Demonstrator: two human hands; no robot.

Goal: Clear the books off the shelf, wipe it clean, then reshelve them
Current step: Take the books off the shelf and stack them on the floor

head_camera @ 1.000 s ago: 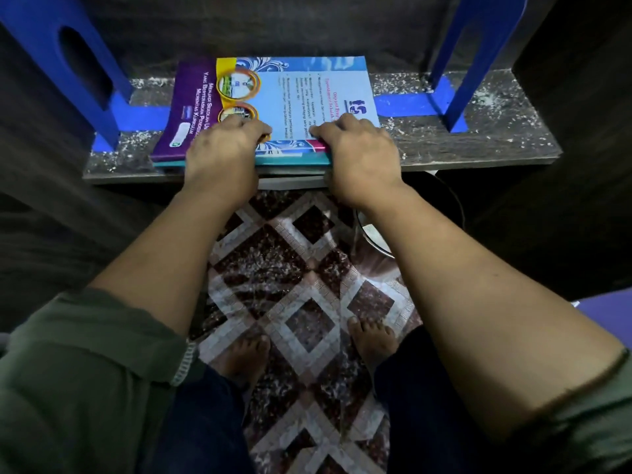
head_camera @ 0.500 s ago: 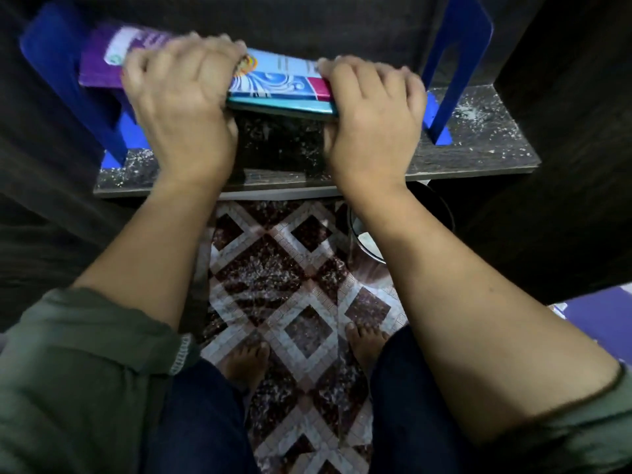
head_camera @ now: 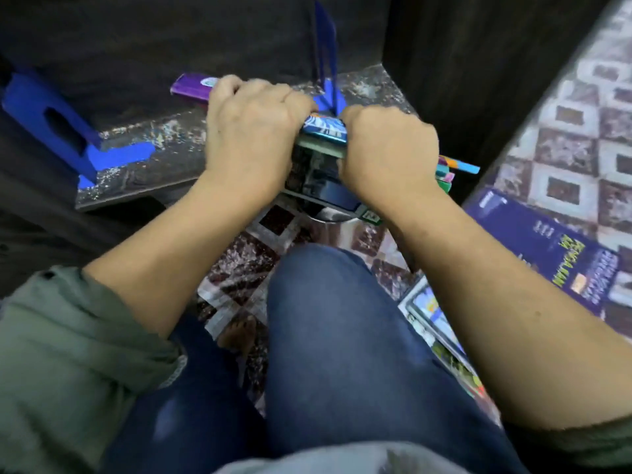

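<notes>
A stack of books [head_camera: 323, 130] with a blue top cover and a purple end [head_camera: 189, 88] is held above the front edge of the dusty dark shelf [head_camera: 160, 155]. My left hand [head_camera: 253, 131] grips the stack's left part. On the stack's right part my right hand [head_camera: 386, 152] is closed. More book edges [head_camera: 451, 171] stick out past my right wrist. Much of the stack is hidden by my hands.
Two blue bookends stand on the shelf, one at the left [head_camera: 51, 124] and one at the back right [head_camera: 326, 70]. Books lie on the patterned floor at the right [head_camera: 547, 248]. My knee [head_camera: 335, 319] is raised below the shelf.
The stack has been lifted off the shelf and carried right and toward me. The view has swung right, showing books on the floor. My knee has come up.
</notes>
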